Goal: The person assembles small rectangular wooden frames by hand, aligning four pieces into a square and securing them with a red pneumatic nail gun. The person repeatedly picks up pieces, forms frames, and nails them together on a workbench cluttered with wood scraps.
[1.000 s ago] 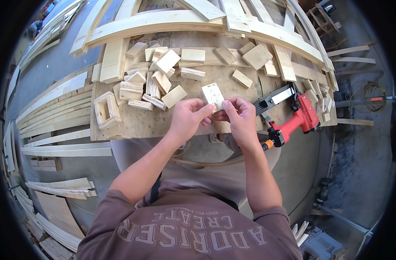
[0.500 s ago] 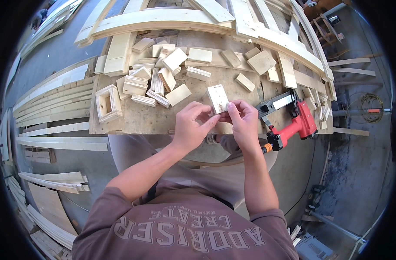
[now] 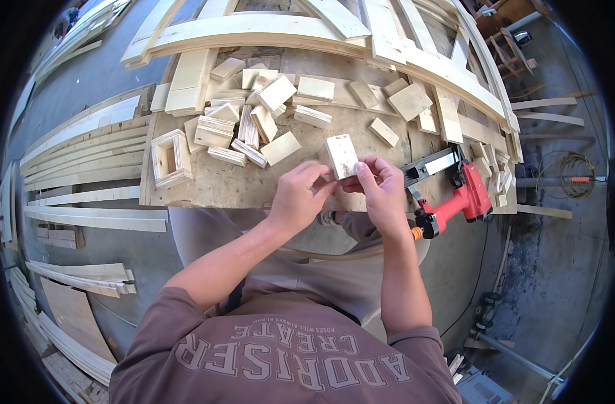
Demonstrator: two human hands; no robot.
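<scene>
A small pale plywood block (image 3: 341, 156) with brown marks on its face is held up over the near edge of the workbench (image 3: 220, 193). My right hand (image 3: 380, 188) grips its lower right corner, thumb on the face and fingers behind. At the lower left corner, my left hand (image 3: 301, 192) is closed in a pinch; its fingertips meet the block, partly hidden. To the right of my hands a red nail gun (image 3: 455, 195) lies across the bench edge.
Several loose plywood blocks (image 3: 280, 147) are scattered beyond my hands. A hollow wooden box (image 3: 171, 158) stands at the bench's left corner. A slatted wooden frame (image 3: 267, 27) spans the far side. Long boards (image 3: 92, 194) lie at the left, and a coiled hose (image 3: 576, 175) hangs at the right.
The block has turned slightly in my fingers, showing more of its left side. My left thumb and fingers have drawn closer together. The nail gun has not visibly moved on the bench.
</scene>
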